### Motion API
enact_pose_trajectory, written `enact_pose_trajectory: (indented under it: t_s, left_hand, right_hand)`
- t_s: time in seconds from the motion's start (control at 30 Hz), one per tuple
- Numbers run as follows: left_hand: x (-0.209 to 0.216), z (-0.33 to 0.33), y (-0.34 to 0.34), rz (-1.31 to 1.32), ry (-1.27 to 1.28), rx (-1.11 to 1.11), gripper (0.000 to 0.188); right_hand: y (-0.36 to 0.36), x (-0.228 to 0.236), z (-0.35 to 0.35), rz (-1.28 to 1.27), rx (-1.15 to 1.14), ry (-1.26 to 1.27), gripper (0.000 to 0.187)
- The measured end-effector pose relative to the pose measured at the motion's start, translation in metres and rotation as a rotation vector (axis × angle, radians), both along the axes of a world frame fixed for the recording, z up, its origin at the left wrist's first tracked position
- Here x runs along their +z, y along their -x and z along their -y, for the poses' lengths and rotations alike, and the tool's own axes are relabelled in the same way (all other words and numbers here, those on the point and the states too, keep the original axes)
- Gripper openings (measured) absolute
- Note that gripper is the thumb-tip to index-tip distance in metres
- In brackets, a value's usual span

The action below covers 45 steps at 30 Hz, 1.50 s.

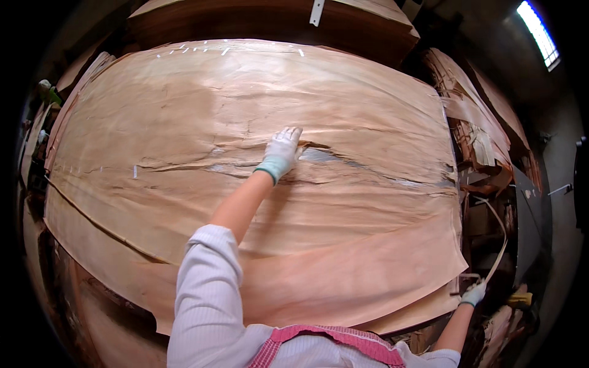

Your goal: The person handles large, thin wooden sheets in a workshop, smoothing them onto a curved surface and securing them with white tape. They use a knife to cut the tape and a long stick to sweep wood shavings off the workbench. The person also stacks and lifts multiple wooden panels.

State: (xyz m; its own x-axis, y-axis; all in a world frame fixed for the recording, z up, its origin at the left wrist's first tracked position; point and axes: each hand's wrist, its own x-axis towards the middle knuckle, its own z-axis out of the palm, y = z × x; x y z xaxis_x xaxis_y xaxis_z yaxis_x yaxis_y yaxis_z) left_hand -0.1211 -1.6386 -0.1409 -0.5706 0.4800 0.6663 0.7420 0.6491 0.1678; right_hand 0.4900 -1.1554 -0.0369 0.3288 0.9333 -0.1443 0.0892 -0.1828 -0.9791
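A large, thin sheet of wood veneer (184, 122) spreads across the work surface, wrinkled and split along its middle. My left hand (282, 150), in a white glove with a green cuff, lies flat on it beside a torn gap (319, 156) with a greyish surface showing through. At the lower right, off the sheet's edge, my right hand (473, 293), gloved the same way, is closed on the lower end of a narrow veneer strip (505, 236). That strip curves upward from the fingers, which are partly hidden.
A smoother pinkish veneer piece (368, 276) covers the near side. Small white tape pieces (226, 51) dot the far edge. Beyond stands a tall veneer stack (270, 24). Ragged veneer scraps (481, 132) are heaped on the right, with a yellow object (520, 299) near my right hand.
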Motion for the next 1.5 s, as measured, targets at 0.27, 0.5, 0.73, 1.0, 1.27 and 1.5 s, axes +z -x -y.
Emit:
enact_pose_trajectory:
  t_s: [0.27,0.5,0.73,1.0,1.27,1.5]
  left_hand:
    - [0.03,-0.026,0.011,0.774,0.312,-0.135,0.02]
    - [0.059,0.009,-0.002,0.685,0.0,-0.19,0.039]
    - [0.058,0.003,-0.044,0.205,0.088,0.049,0.049]
    - [0.077,0.043,-0.237,0.617,0.103,-0.284,0.029]
    - [0.122,0.139,-0.4,1.055,-0.145,-0.03,0.022]
    - [0.059,0.208,-0.539,2.272,-0.789,0.345,0.063]
  right_hand:
    - [-0.285,-0.042,0.043,0.74,-0.623,0.096,0.053]
    - [-0.3,-0.066,0.083,0.99,-0.509,0.476,0.048]
    - [-0.272,-0.06,0.092,1.301,-0.317,0.504,0.039]
    - [-0.132,-0.062,0.05,0.558,0.223,-0.165,0.026]
    - [-0.009,-0.071,0.116,0.041,0.622,0.486,0.024]
    - [0.003,-0.098,0.092,0.104,0.667,0.29,0.013]
